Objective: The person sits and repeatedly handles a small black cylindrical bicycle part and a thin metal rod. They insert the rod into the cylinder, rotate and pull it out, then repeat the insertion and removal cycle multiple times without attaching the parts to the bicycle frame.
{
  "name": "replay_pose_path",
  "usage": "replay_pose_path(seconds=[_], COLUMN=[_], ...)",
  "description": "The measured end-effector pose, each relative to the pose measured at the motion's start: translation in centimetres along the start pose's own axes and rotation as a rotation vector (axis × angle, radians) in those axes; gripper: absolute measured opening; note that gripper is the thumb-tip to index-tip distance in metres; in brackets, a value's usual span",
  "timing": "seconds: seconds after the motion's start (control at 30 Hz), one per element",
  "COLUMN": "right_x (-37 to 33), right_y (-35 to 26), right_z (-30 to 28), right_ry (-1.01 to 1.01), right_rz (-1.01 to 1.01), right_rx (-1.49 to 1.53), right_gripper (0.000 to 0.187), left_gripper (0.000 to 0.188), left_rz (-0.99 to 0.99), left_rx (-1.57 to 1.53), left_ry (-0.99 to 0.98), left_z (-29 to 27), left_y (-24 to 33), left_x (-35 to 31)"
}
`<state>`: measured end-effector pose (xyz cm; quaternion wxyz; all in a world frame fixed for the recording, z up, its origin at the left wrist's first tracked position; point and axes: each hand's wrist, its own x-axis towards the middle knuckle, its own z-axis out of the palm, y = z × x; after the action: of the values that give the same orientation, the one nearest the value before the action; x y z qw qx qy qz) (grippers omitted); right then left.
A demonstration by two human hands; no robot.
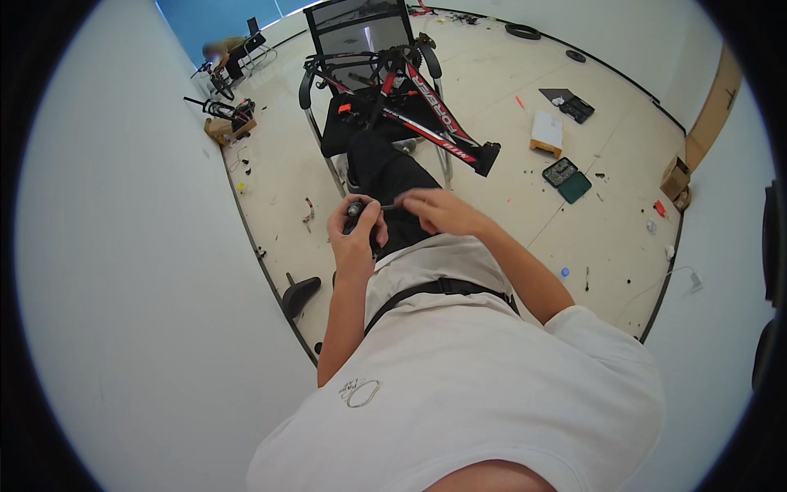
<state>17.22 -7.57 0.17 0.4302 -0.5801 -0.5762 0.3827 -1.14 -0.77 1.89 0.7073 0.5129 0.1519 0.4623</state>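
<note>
In my left hand [352, 245], a small black part with a silvery round end [354, 210] is gripped upright in front of my lap. My fingers hide much of it, and I cannot make out its exact kind. A thin grey metal rod-shaped tool [390, 207] reaches toward that part from the fingertips of my right hand [447, 213], which are closed and slightly blurred. Whether the rod touches the part is unclear. Beyond my hands, a black, red and white bicycle frame [434, 111] lies across a black office chair [336, 131].
A black saddle [302, 296] lies by the left wall. On the floor to the right are an open green tool case [574, 187], a white-topped box [547, 131] and a black case [576, 109]. Cardboard boxes [675, 178] stand by the right wall. Another person [234, 47] works far left.
</note>
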Motion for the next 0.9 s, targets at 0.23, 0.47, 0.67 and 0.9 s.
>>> replay_pose_path(seconds=[0.23, 0.47, 0.67, 0.9], right_x=[-3.2, -3.1, -2.5, -3.8], right_y=[-3.3, -9.6, -1.2, -10.2], right_z=[2.5, -4.2, -1.6, -0.9], right_ry=[-0.576, -0.246, -0.458, -0.573], right_rz=[-0.002, -0.114, 0.248, -0.280], right_rx=[0.151, 0.191, 0.017, 0.003], right_gripper=[0.046, 0.061, 0.071, 0.059], left_gripper=[0.008, 0.008, 0.006, 0.010], left_rz=[0.092, -0.041, -0.046, -0.069], left_rx=[0.113, 0.179, -0.051, -0.050], left_ry=[0.082, -0.158, -0.152, -0.204], left_z=[-2.0, 0.5, 0.4, -0.6], left_y=[-0.8, -1.3, 0.0, -0.4], left_x=[1.6, -0.9, -0.3, -0.3])
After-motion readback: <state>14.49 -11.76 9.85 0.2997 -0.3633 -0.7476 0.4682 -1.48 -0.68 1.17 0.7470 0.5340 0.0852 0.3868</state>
